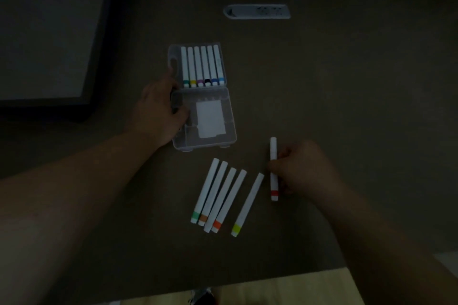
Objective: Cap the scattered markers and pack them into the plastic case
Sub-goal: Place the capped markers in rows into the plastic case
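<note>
Red banded at its near end, a white marker (273,168) stood pinched in the grip of the right hand (303,168), fingers curled round its middle, its length pointing away from the person. Just left of that hand five more white markers (223,197) lay on the table (347,106), four of them packed side by side and slanted, with green, tan and orange bands showing, and a yellow-banded one a little apart. Farther off, the left hand (158,109) gripped the left edge of the clear plastic case (205,119), which lay open flat. Its far half held six markers (202,65) in a row, coloured bands toward the hinge; the near half showed a white label. A dark-framed panel (49,32) lay far left.
</note>
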A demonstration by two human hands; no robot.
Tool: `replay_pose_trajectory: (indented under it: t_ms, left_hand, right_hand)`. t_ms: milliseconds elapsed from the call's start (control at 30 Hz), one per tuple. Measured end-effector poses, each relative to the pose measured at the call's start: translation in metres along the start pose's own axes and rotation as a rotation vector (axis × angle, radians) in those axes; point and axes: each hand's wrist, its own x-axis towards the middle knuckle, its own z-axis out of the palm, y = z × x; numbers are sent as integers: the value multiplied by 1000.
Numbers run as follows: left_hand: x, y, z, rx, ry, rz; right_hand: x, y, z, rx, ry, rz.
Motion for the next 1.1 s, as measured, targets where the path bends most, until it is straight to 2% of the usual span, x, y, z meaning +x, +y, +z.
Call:
replay_pose_trajectory:
  t_ms: [167, 300, 467, 633, 1100]
  left_hand:
    - [0, 2, 2, -8, -7, -29]
    - [4, -4, 2, 23, -20, -9]
    - [7, -13, 6, 39, -23, 14]
    - [9, -15, 6, 7, -28, 34]
    - [8, -15, 6, 15, -31, 28]
  right_hand:
    - [15, -46, -16, 35, 65, -123]
    - [30, -86, -17, 43, 59, -218]
    - [47, -116, -10, 23, 16, -240]
    - [59, -129, 2, 30, -18, -251]
    - [62, -128, 7, -233, 11, -249]
